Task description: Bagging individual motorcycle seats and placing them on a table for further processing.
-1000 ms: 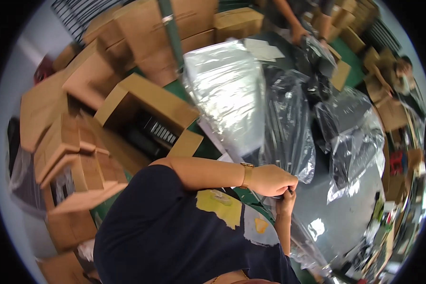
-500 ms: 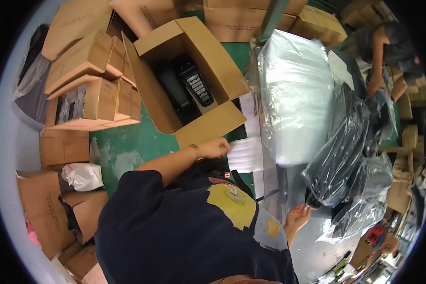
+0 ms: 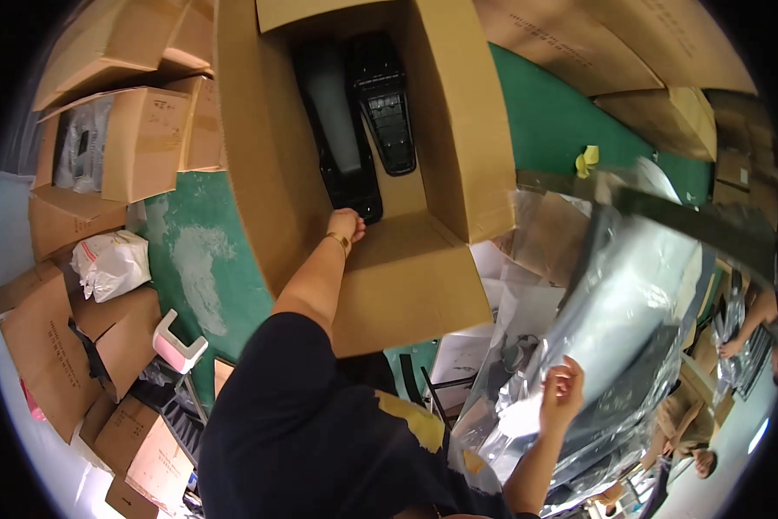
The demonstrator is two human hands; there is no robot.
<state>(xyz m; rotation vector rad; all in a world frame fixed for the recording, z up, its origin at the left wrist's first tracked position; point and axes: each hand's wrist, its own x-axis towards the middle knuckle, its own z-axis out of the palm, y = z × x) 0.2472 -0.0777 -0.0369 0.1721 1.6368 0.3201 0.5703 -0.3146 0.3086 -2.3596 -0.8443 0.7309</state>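
Left hand [image 3: 346,225] reaches into a large open cardboard box [image 3: 441,130] on the green floor [image 3: 199,259]. Its grip meets the near end of a long black plastic device [image 3: 341,147] lying flat in the box; fingers curl at that end, but whether they are clamped on it or only touching cannot be told. A second black device with a keypad [image 3: 387,104] lies just beyond and to the right of this grip, alongside the first. The box's near flap [image 3: 406,285] is folded down directly below the hand.

Right hand [image 3: 562,389] is raised well apart from the box, fingers spread and resting against a silvery plastic bag [image 3: 631,311]; the grip is apart, not closed on the bag. White paper sheets [image 3: 501,311] lie left of this hand. Smaller cardboard boxes [image 3: 138,138] sit far left of the left grip, with a crumpled white bag [image 3: 112,264] below them.
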